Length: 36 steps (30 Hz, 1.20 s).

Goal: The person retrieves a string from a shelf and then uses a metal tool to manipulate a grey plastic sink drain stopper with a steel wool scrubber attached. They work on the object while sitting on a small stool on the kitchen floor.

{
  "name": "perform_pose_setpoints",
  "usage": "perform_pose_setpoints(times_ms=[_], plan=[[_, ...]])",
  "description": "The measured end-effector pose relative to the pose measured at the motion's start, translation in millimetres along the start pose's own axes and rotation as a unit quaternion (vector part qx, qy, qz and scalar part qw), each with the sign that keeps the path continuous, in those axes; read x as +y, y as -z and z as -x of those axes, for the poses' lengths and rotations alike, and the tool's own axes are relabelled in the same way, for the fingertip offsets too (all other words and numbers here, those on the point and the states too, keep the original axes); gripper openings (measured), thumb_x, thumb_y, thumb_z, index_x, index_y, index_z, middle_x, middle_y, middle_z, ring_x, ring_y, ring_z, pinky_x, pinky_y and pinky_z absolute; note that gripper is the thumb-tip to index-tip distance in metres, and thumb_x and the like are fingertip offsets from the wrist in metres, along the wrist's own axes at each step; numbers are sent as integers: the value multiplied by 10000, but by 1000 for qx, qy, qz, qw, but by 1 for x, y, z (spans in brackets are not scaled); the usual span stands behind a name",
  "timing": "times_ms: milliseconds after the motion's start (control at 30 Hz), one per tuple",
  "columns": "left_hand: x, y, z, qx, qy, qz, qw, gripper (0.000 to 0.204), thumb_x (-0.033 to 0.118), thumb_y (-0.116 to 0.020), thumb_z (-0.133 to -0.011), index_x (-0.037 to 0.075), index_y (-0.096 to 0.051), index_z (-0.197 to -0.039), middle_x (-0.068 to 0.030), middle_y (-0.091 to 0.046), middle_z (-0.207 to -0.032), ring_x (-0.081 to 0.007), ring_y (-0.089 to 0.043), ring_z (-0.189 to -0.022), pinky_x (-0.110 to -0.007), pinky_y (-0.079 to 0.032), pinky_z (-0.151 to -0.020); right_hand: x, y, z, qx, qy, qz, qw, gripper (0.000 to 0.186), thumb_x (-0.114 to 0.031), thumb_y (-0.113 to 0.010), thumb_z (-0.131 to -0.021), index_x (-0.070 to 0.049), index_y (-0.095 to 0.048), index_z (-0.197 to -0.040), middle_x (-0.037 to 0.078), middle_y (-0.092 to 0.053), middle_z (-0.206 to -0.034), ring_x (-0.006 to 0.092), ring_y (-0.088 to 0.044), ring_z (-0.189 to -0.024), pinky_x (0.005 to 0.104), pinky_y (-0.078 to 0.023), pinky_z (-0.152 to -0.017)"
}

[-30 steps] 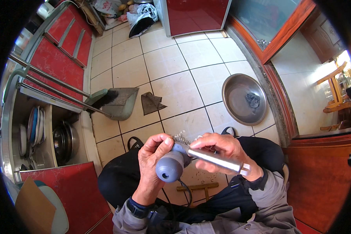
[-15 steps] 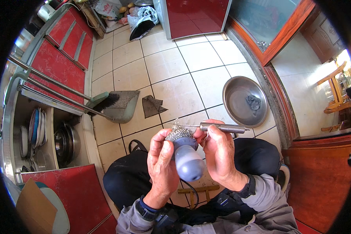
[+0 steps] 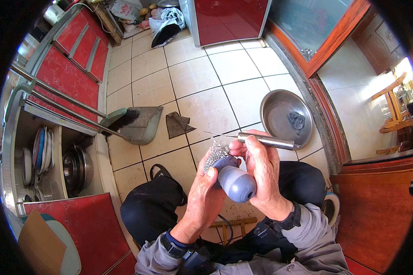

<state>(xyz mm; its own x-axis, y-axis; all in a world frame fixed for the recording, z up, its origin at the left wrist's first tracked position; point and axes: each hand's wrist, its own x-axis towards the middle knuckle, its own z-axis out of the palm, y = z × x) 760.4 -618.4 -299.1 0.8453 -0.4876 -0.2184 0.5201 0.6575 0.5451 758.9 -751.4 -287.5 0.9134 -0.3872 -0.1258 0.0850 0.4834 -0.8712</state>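
1. We take 12 o'clock as straight ahead of the person, over the tiled floor.
2. A steel basin stands on the floor, at about 2 o'clock from the hands; a dark scouring pad lies in it.
3. A grey-green dustpan lies at 10 o'clock, well apart from both hands. A dark cloth lies nearer, at about 11 o'clock.
4. We find the left hand gripping a blue-grey handle, its thumb by the collar. The long axis runs from 11 to 5 o'clock, with the rounded end at 5.
5. The right hand has its fingers closed round a metal-handled pick. We cannot confirm whether its palm also bears on the blue-grey handle.
6. Wire mesh bulges from the handle's 11 o'clock end. The left hand lies closest, around the base; the right fingertips are just beside it, leaving the mesh at about 8 o'clock from them.
7. The pick's long axis runs from roughly 9 to 3 o'clock. Its thin needle points to 9, crossing on the mesh's 12 o'clock side; we see a narrow gap, but cannot judge depth.
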Motion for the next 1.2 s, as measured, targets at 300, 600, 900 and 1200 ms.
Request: perform_pose_setpoints(times_ms=[300,600,900,1200], plan=[[5,7,2,55,-54,-43,996,683,313,-630,-962,41,-316,-1505,-118,-510,-1405,-226,-487,-1291,-375,-369,-1085,-6,2,12,-85,177,78,977,226,-72,-508,-1004,15,-486,-1211,139,-620,-1062,180,-625,-915,351,-508,-882],[9,6,5,72,-70,-34,994,557,338,-570,-991,28,-420,-1429,-122,-559,-1357,-236,-534,-1261,-403,-392,-1098,13,7,16,-119,270,220,930,294,-45,-533,-1011,15,-420,-1276,155,-599,-1127,164,-620,-976,306,-521,-876],[6,11,8,28,-10,-27,999,639,260,-639,-967,81,-335,-1499,-71,-506,-1398,-185,-488,-1260,-380,-361,-1090,7,-1,8,-65,231,213,947,247,-102,-513,-1035,16,-469,-1248,120,-630,-1011,136,-614,-863,302,-533,-810],[4,14,7,24,-46,-58,997,688,214,-718,-917,56,-363,-1485,-66,-509,-1394,-177,-469,-1284,-345,-346,-1108,4,-2,10,-96,239,196,946,248,-85,-527,-1026,18,-472,-1244,132,-599,-1102,142,-623,-867,315,-542,-821]])
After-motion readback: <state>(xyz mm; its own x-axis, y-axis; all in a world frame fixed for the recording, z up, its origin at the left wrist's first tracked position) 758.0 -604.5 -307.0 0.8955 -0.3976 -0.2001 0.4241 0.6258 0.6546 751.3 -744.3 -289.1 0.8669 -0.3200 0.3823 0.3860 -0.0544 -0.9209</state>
